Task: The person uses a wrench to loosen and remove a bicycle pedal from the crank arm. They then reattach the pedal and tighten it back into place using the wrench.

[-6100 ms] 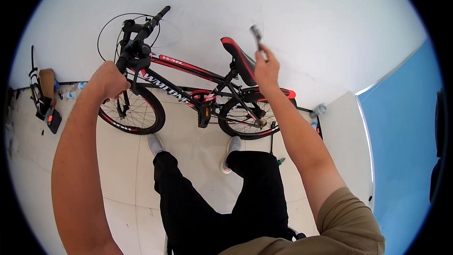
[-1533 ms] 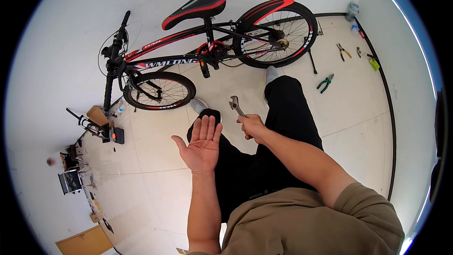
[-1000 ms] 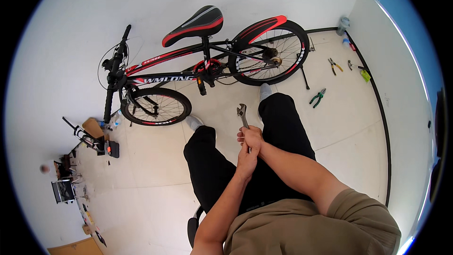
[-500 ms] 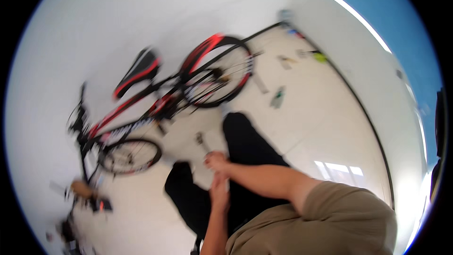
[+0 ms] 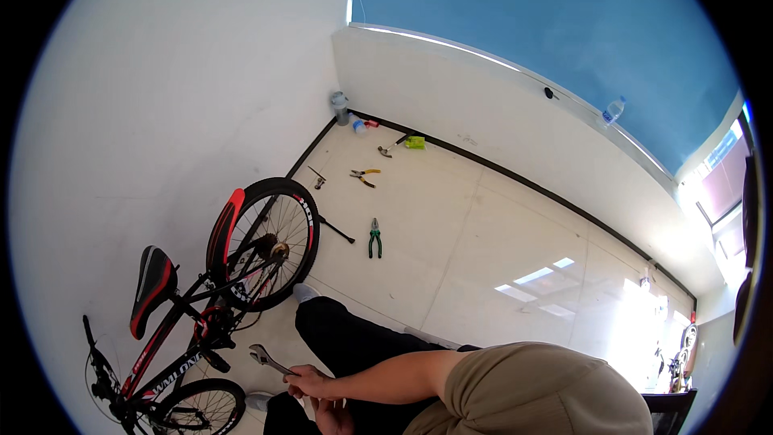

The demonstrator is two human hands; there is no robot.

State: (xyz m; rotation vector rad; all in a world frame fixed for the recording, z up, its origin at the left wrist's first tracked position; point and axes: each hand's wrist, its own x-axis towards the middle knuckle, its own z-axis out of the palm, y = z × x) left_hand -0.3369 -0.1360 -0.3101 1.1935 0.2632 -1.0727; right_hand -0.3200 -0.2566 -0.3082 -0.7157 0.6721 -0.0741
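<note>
My right hand (image 5: pixel 306 382) is closed round the handle of a silver adjustable wrench (image 5: pixel 270 359), whose jaw end points up and left toward the bicycle. Just below it, close against my right wrist, my left hand (image 5: pixel 332 416) has its fingers curled. What they hold, if anything, is hidden. Both hands are over my dark-trousered legs. To their left, a black and red bicycle (image 5: pixel 180 357) leans along the white wall, its rear wheel (image 5: pixel 310 229) toward the far corner and its saddle (image 5: pixel 153 290) near the wall.
On the tiled floor lie green-handled pliers (image 5: pixel 375 238), yellow-handled pliers (image 5: pixel 366 176), a hammer (image 5: pixel 393 146) and a yellow-green packet (image 5: pixel 415 142). The bicycle's black kickstand (image 5: pixel 338 230) juts out past the rear wheel. Bottles (image 5: pixel 340 106) stand in the corner. Another bottle (image 5: pixel 613 110) rests on the window ledge.
The view has swung to the right, so the bicycle and my hands sit lower and further left. The wrench stays in my right hand.
</note>
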